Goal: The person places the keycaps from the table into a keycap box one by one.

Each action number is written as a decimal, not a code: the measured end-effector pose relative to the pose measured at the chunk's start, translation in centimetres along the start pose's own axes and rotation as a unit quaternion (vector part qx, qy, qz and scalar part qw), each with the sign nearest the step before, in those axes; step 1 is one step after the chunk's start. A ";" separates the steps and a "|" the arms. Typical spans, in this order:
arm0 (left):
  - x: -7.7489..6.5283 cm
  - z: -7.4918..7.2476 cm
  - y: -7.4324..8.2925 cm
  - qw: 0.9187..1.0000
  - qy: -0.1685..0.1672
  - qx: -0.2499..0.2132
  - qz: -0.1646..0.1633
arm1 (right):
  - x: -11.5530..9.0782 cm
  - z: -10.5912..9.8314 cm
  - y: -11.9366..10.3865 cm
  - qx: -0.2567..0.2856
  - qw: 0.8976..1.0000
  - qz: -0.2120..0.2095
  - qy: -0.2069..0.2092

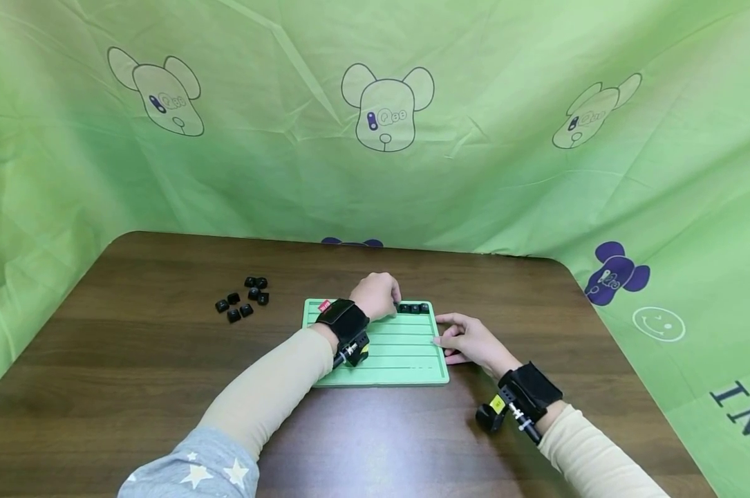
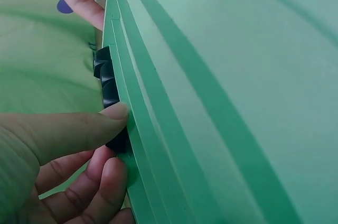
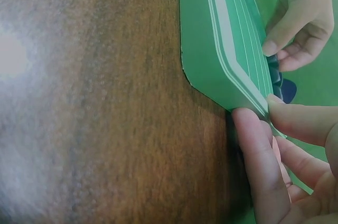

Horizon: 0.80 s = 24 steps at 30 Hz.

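Note:
A pale green grooved board with a raised rim lies on the table. My left hand reaches over its far edge, where thumb and fingers pinch a black keycap, mostly hidden by the thumb. Right beside it, more black keycaps stand in a row along the board's top groove, toward the right corner. At the board's right edge, my right hand holds the rim, thumb on top and fingers against the side.
Several loose black keycaps lie scattered on the brown wooden table, left of the board. A small red label marks the board's far left corner. Behind the table hangs a green printed cloth.

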<state>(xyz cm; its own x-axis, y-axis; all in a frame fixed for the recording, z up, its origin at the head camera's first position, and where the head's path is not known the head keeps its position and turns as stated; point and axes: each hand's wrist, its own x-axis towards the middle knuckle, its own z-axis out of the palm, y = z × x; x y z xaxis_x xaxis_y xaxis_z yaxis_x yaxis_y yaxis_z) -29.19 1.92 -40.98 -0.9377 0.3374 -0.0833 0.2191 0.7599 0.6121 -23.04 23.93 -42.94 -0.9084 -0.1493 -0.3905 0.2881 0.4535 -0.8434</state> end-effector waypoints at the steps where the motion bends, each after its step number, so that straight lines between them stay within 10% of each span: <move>1: 0.0 0.0 0.0 1.000 0.000 0.000 -0.001 | 0.0 0.0 0.0 -0.001 1.000 0.000 0.000; 24: 0.1 0.2 0.0 1.000 0.005 0.009 0.008 | 0.1 -0.1 0.1 0.007 1.000 -0.017 -0.007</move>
<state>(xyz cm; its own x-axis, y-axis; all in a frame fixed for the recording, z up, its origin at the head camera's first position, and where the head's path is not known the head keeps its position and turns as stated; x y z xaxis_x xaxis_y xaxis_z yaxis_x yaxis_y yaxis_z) -29.17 2.07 -41.16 -0.9364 0.3449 -0.0656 0.2394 0.7640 0.5992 -23.12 24.09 -43.04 -0.9137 -0.1758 -0.3664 0.2615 0.4357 -0.8613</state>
